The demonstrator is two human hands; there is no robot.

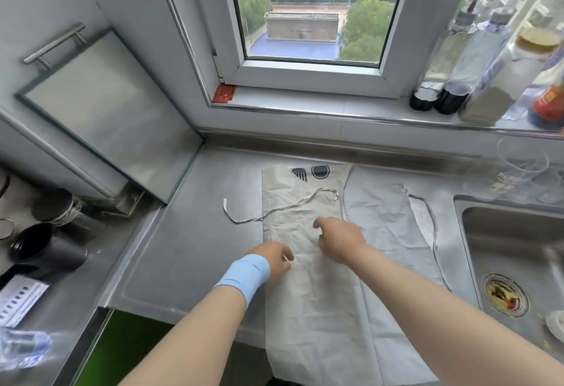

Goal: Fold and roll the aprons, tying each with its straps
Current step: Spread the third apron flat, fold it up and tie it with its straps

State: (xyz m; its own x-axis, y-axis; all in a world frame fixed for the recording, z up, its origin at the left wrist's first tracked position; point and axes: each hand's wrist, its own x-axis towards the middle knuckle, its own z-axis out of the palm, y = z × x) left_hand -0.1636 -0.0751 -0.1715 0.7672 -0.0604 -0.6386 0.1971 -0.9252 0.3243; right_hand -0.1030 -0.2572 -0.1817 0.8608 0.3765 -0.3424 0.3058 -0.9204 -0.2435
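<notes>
I kept the apron (308,278) flat on the steel counter (189,251), folded lengthwise, strap (274,210) trailing left. My left hand (274,259) and right hand (340,240) rested on it, fingers loosely curled, gripping nothing, presumably flattening it for rolling.

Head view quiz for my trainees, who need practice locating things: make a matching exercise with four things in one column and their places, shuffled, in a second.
Things:
1. apron
2. sauce bottles
3. sink
4. black cup

Places:
A. on the window ledge, right of the window
B. lying on its side at the left edge of the view
C. flat on the counter, its near end hanging over the front edge
D. set into the counter, right of the cloth

Pairs: 1-C, 2-A, 3-D, 4-B
</notes>
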